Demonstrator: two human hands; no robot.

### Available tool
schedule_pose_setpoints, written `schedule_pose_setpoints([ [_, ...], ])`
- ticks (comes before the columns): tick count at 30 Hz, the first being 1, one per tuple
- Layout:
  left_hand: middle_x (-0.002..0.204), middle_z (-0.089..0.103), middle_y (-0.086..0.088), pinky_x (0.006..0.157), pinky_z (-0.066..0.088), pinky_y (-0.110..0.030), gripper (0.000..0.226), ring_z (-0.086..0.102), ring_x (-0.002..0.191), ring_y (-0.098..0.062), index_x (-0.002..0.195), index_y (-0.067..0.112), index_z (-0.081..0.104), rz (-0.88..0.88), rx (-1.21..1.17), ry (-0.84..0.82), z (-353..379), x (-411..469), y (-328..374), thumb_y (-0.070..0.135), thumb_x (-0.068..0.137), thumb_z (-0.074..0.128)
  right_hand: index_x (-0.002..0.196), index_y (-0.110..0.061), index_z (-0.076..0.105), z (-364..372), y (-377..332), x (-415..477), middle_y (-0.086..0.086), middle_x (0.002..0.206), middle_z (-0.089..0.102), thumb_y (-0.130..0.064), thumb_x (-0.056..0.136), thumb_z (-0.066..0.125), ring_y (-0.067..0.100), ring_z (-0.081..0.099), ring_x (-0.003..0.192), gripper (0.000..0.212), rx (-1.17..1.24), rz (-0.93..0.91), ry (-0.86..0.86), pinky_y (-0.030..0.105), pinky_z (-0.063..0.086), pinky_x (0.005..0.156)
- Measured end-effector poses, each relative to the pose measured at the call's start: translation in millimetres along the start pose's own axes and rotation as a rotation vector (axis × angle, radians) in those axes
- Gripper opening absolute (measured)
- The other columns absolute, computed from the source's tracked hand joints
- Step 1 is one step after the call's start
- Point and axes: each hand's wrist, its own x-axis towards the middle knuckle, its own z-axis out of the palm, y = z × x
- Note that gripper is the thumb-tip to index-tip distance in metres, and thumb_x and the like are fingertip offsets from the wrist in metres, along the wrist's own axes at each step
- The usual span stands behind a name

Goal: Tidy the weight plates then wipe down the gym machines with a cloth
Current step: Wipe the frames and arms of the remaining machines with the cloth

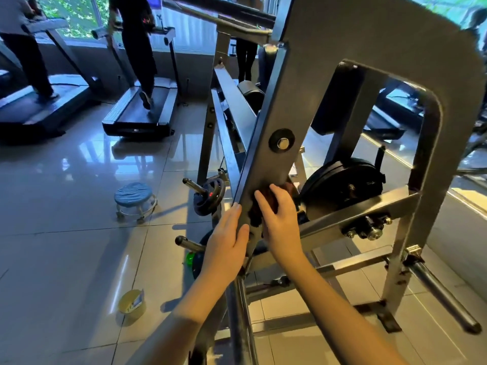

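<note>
Cloth (256, 217) mostly under right hand (282, 229)

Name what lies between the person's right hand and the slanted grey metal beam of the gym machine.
A dark reddish-brown cloth, pressed by the right hand against the slanted grey metal beam; the head view shows it.

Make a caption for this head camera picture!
Right hand presses a dark cloth against the machine's grey beam; left hand rests on its edge.

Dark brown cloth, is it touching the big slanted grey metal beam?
Touching. The head view shows the right hand pressing the dark brown cloth flat against the slanted grey metal beam.
</note>
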Motion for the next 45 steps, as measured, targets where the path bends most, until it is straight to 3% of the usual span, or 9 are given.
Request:
schedule_pose_setpoints([
  [3, 0.143, 0.042, 0.007, 0.097, 0.041, -0.013, 0.048, 0.042, 0.118, 0.01, 0.148, 0.021, 0.031, -0.007, 0.002, -0.017, 0.0, -1.5, 1.0, 0.022, 0.101, 0.043, 0.136, -0.015, 0.05, -5.4, 11.5, -26.9, -0.009, 0.136, 0.043, -0.024, 0.093, 0.064, -0.005, 0.037, 0.128, 0.046, 0.053, 0.102, -0.186, 0.037, 0.04, 0.112],
  [7, 0.135, 0.039, 0.014, 0.086, 0.032, 0.005, 0.048, 0.032, 0.105, 0.034, 0.148, 0.018, 0.031, -0.001, 0.01, -0.033, -0.9, -1.1, -0.5, 0.018, 0.102, 0.043, 0.133, -0.005, 0.045, -12.2, 15.0, -27.4, 0.015, 0.127, 0.052, -0.001, 0.075, 0.078, 0.025, 0.047, 0.119, 0.067, 0.056, 0.105, -0.171, 0.037, 0.046, 0.1],
  [10, 0.147, 0.041, 0.005, 0.107, 0.039, -0.024, 0.048, 0.038, 0.129, 0.006, 0.148, 0.019, 0.032, -0.008, 0.014, -0.017, 0.9, -4.1, 0.2, 0.022, 0.101, 0.042, 0.124, -0.006, 0.053, -19.5, 7.4, -24.9, 0.008, 0.116, 0.057, -0.006, 0.081, 0.073, 0.017, 0.053, 0.109, 0.047, 0.193, 0.262, -0.109, 0.018, 0.043, 0.093],
  [13, 0.138, 0.049, 0.001, 0.106, 0.043, -0.041, 0.042, 0.044, 0.127, -0.008, 0.142, 0.016, 0.042, 0.02, 0.069, 0.053, 9.3, -13.8, 1.2, 0.019, 0.1, 0.045, 0.121, -0.008, 0.056, -30.0, 7.7, -31.7, 0.0, 0.112, 0.056, -0.005, 0.082, 0.072, 0.005, 0.049, 0.104, 0.043, 0.25, 0.298, -0.074, 0.004, 0.036, 0.088],
  [18, 0.129, 0.048, 0.012, 0.101, 0.041, -0.022, 0.041, 0.045, 0.122, -0.002, 0.141, 0.022, 0.041, 0.026, 0.11, -0.071, 36.9, -36.9, 11.0, 0.021, 0.101, 0.045, 0.121, -0.009, 0.058, -54.0, 26.9, -59.3, -0.007, 0.111, 0.053, -0.006, 0.083, 0.072, 0.001, 0.048, 0.102, 0.041, 0.249, 0.395, -0.029, 0.002, 0.034, 0.088],
  [21, 0.119, 0.044, 0.025, 0.091, 0.032, -0.004, 0.038, 0.04, 0.108, 0.016, 0.139, 0.024, 0.043, 0.049, 0.101, -0.136, 59.2, -43.4, 19.8, 0.019, 0.101, 0.044, 0.123, -0.011, 0.058, -78.1, 49.3, -76.3, -0.004, 0.113, 0.057, -0.009, 0.085, 0.072, 0.009, 0.053, 0.105, 0.04, 0.262, 0.504, 0.021, 0.017, 0.042, 0.09],
  [25, 0.139, 0.038, 0.015, 0.11, 0.025, -0.02, 0.043, 0.033, 0.131, -0.002, 0.146, 0.02, 0.038, 0.034, 0.112, -0.25, 106.5, -52.9, 38.3, 0.024, 0.103, 0.04, 0.122, -0.016, 0.058, -122.9, 87.0, -100.5, -0.005, 0.11, 0.059, -0.009, 0.087, 0.07, 0.011, 0.056, 0.102, 0.037, 0.346, 0.687, 0.081, 0.026, 0.047, 0.088],
  [32, 0.148, 0.04, 0.002, 0.112, 0.031, -0.038, 0.043, 0.036, 0.137, -0.016, 0.145, 0.017, 0.039, 0.061, 0.125, -0.468, 235.4, -75.5, 99.4, 0.026, 0.102, 0.041, 0.115, -0.024, 0.055, -219.6, 163.7, -160.9, -0.013, 0.1, 0.057, -0.009, 0.088, 0.07, -0.001, 0.055, 0.091, 0.034, 0.282, 0.849, 0.036, 0.002, 0.04, 0.072],
  [45, 0.156, 0.029, 0.001, 0.115, 0.012, -0.025, 0.046, 0.024, 0.143, -0.014, 0.149, 0.018, 0.03, 0.25, 0.237, -0.678, 400.9, -43.2, 154.9, 0.026, 0.104, 0.036, 0.112, -0.02, 0.059, -294.3, 306.5, -225.4, -0.006, 0.098, 0.062, -0.007, 0.085, 0.071, 0.016, 0.06, 0.094, 0.032, 0.114, 1.149, 0.091, 0.025, 0.045, 0.078],
])
